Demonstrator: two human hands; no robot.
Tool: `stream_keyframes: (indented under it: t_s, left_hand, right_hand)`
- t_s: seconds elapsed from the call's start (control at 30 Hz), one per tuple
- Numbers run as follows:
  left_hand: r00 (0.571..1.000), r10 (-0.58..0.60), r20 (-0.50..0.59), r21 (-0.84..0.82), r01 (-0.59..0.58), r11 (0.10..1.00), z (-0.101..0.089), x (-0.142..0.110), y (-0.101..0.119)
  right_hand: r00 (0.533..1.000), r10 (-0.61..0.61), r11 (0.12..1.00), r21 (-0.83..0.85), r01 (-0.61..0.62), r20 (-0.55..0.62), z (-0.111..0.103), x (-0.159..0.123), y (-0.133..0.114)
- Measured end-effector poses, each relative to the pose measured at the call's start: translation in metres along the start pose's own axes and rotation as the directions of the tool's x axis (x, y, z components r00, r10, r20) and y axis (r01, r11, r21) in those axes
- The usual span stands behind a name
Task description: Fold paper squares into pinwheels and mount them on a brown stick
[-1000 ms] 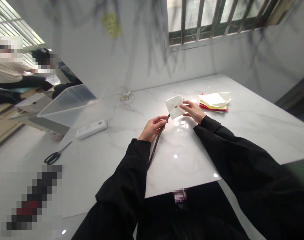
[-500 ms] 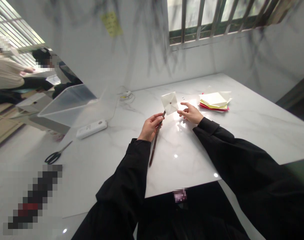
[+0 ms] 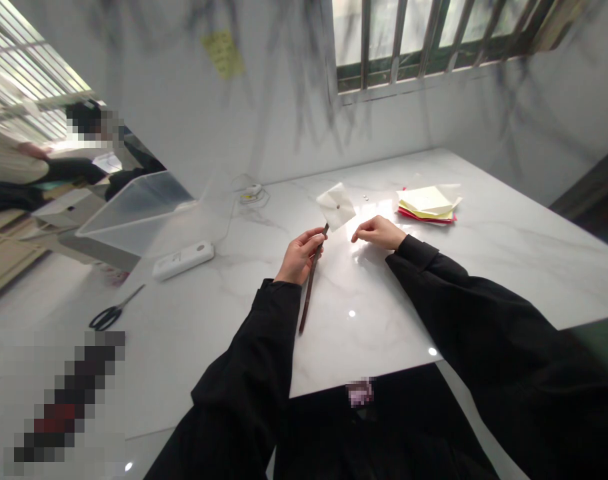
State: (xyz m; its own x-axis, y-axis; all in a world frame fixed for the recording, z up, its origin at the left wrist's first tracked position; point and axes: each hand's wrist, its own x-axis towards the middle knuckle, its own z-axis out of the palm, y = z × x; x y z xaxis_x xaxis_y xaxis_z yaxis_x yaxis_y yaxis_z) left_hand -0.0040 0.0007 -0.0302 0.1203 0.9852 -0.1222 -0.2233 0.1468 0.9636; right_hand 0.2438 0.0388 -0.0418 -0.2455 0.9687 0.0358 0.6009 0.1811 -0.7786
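Note:
My left hand is closed around a thin dark brown stick and holds it up at a slant. A white paper pinwheel is pinned to the stick's top end. My right hand rests on the white marble table just right of the pinwheel, apart from it, fingers curled loosely with nothing visible in them. A small pin or bead lies on the table beyond my right hand.
A stack of yellow, white and red paper squares lies at the back right. A clear plastic bin, a white power strip and black scissors sit to the left. Other people are at the far left.
My right hand let go of the pinwheel, drew back and came down onto the table. My left hand tilted the stick more upright, carrying the pinwheel a little left.

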Motion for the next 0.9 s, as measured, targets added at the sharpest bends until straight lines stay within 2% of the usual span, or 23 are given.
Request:
stream_keyframes:
  t_s: [0.03,0.1,0.3,0.43,0.53,0.6,0.7,0.73,0.9]
  left_hand:
    - [1.000,0.001,-0.003,-0.002,-0.001,1.000,0.0001,0.0001,-0.0001]
    - [1.000,0.000,-0.008,-0.006,0.000,1.000,0.0004,0.0002,-0.0001]
    - [1.000,-0.003,-0.003,-0.009,0.003,1.000,0.0008,0.0001,0.0001]
    - [1.000,-0.012,0.004,-0.001,0.012,1.000,0.0008,0.0004,-0.0004]
    - [1.000,-0.014,0.022,0.010,0.014,1.000,0.0010,0.0002,-0.0007]
    - [1.000,-0.010,0.029,0.016,0.010,1.000,0.0014,0.0000,-0.0006]
    - [1.000,-0.001,0.021,0.019,0.000,1.000,0.0021,-0.0004,-0.0003]
    - [1.000,0.001,0.018,0.017,-0.001,1.000,0.0023,-0.0005,-0.0002]
    - [1.000,0.004,0.017,0.025,-0.005,1.000,0.0033,-0.0012,0.0003]
  right_hand:
    - [0.999,-0.006,1.000,-0.015,0.006,0.053,0.0003,0.0001,-0.0001]
    - [0.998,-0.008,0.999,-0.036,0.010,0.066,0.0007,0.0002,0.0003]
    - [0.996,0.025,0.998,-0.049,-0.029,-0.080,0.0009,0.0007,0.0033]
    - [0.971,0.056,0.998,0.027,-0.051,-0.231,0.0015,0.0007,0.0041]
    - [0.956,0.058,0.997,0.063,-0.041,-0.286,0.0006,0.0005,0.0032]
    - [0.976,0.039,0.999,0.034,-0.032,-0.216,-0.0008,-0.0001,0.0020]
    - [1.000,0.026,0.997,-0.069,-0.027,-0.010,-0.0024,-0.0012,0.0003]
    - [0.999,0.027,0.995,-0.095,-0.025,0.022,-0.0025,-0.0015,-0.0001]
    - [0.999,0.033,0.993,-0.108,-0.036,-0.033,-0.0016,-0.0023,-0.0004]
